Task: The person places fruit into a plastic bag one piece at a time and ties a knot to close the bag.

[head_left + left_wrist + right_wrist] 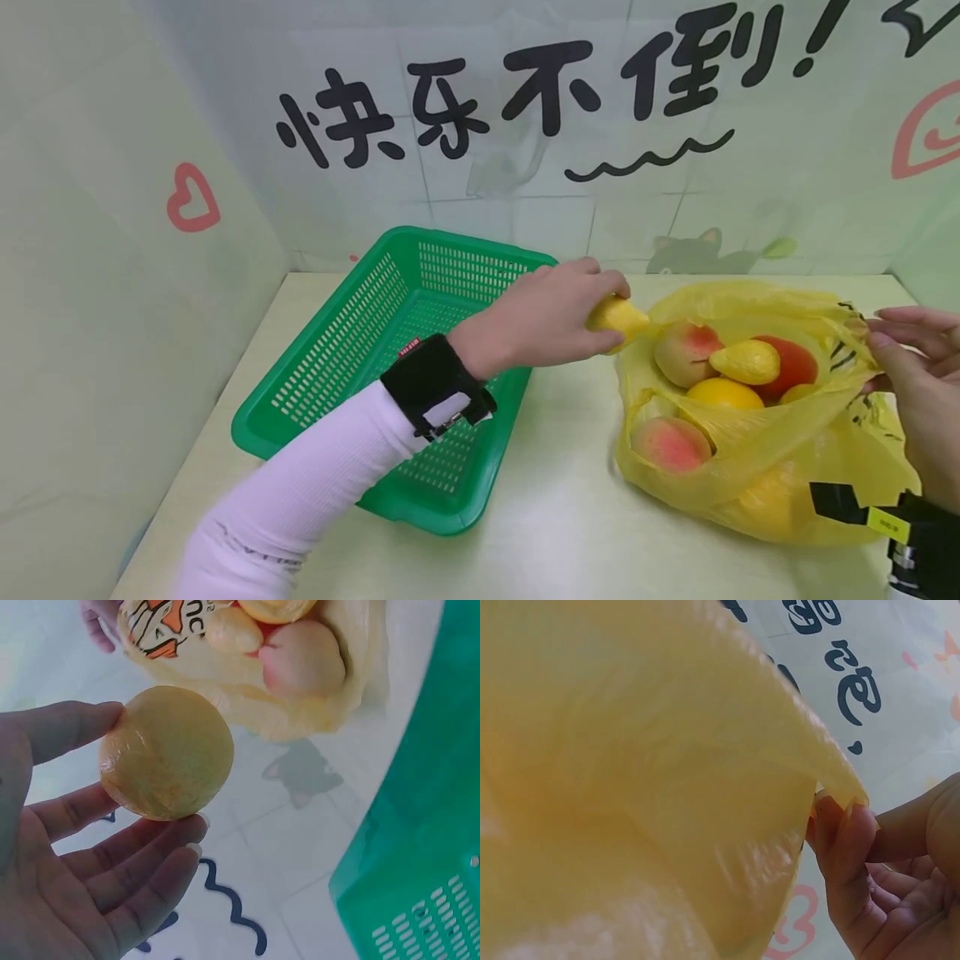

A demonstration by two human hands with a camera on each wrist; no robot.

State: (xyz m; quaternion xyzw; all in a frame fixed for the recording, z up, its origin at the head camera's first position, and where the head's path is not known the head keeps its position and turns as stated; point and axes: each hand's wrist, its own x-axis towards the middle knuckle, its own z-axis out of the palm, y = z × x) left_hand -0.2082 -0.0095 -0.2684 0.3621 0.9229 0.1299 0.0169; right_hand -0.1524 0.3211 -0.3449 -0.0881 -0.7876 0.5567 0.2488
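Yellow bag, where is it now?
In the head view, the yellow bag sits on the table, right of the green basket, its right edge pinched by the right hand.

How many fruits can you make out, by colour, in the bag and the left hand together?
Pink-blushed round peaches: 2
Red rounded fruit: 1
Orange-yellow round fruit: 1
Yellow tapered fruits, one in the left hand: 2
Yellow fruit, mostly covered: 1
Total: 7 distinguishable; the yellow translucent plastic bag may hide more.

- Pale table (573,492) against the back wall (360,208)
- Black lettering (551,104) across that wall
- Wavy line (651,157) beneath the lettering
- Red heart (180,202) on the left wall (90,267)
- Grey cat (701,257) beside a green leaf (780,247)
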